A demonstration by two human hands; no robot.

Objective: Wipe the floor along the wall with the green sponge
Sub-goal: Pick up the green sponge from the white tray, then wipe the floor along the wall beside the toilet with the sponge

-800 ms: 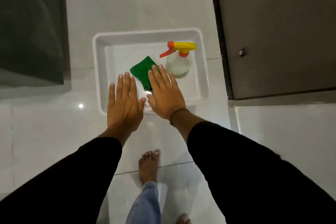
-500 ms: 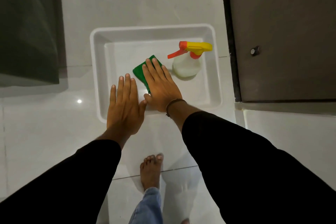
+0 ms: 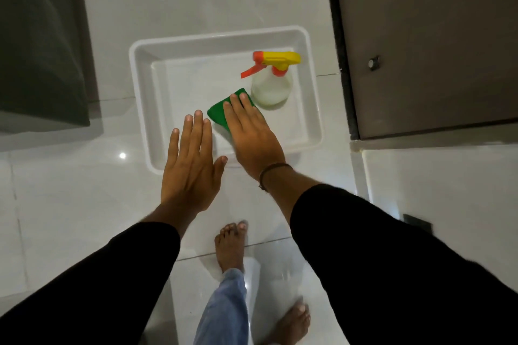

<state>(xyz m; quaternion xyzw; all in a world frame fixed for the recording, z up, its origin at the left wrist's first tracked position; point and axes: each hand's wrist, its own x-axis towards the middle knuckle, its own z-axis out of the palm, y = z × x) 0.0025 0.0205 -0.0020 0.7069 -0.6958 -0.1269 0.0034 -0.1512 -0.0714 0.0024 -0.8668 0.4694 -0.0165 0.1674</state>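
Right hand [image 3: 249,131] lay flat on green sponge [image 3: 220,115], fingers unclosed; left hand [image 3: 193,159] open. Sponge probably soft, light; pinch edges.

Home interior, glossy white floor tiles [image 3: 70,218], bare feet [image 3: 229,244], cabinet door [image 3: 426,42]

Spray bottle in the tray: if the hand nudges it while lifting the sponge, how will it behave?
The spray bottle stands upright with its trigger head on top, so it may tip. It looks partly full, probably adding some steadiness. The tray looks smooth, so it might slide.
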